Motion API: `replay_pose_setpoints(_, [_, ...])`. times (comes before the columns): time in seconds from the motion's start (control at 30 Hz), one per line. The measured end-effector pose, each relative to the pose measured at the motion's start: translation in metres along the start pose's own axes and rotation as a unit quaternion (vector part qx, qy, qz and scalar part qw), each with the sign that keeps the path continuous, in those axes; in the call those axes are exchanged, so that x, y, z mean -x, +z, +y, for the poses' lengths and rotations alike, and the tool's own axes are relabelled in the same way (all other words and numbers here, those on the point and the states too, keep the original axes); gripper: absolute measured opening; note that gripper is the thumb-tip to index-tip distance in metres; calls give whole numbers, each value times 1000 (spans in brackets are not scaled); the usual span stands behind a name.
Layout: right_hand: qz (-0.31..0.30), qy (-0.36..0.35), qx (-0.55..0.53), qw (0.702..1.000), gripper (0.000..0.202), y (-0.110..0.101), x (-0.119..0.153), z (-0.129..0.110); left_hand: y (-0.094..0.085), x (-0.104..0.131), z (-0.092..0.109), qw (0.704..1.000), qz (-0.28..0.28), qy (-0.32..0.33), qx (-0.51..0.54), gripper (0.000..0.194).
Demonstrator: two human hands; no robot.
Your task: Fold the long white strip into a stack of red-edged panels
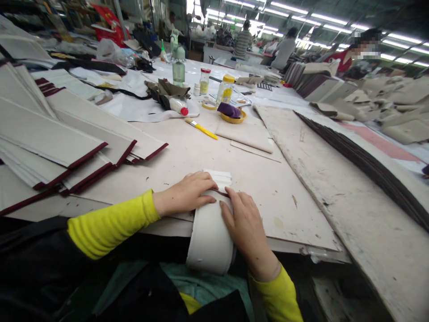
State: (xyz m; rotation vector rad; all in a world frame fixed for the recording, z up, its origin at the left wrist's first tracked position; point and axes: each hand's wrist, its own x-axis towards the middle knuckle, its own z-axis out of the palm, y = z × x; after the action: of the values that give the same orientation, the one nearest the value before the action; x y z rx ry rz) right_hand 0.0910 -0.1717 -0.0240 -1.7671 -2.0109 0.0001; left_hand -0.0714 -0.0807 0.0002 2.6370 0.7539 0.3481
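An off-white panel lies at the table's front edge and curves down over it toward my lap. Across its far end runs a narrow dark strip, and a paler ridged end piece shows beyond that. My left hand grips the panel's left side, thumb and fingers close together at the dark strip. On the other side, my right hand holds the right edge, its fingertips at the same strip and its thumb on the panel's face. The undersides of the fingers are partly hidden.
Stacked off-white panels with maroon edges lie at left. Ahead are a yellow-handled brush, a yellow dish with purple cloth, jars and a green bottle. A long board with dark strips lies right. People work farther back.
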Motion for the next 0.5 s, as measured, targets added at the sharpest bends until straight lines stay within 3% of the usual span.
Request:
replay_pose_setpoints(0.23, [-52, -30, -43, 997, 31, -2, -14, 1, 2, 6, -4, 999, 10, -19, 34, 23])
replay_pose_setpoints(0.5, [-27, -41, -43, 998, 27, 3, -14, 1, 5, 9, -5, 999, 31, 5, 28, 18])
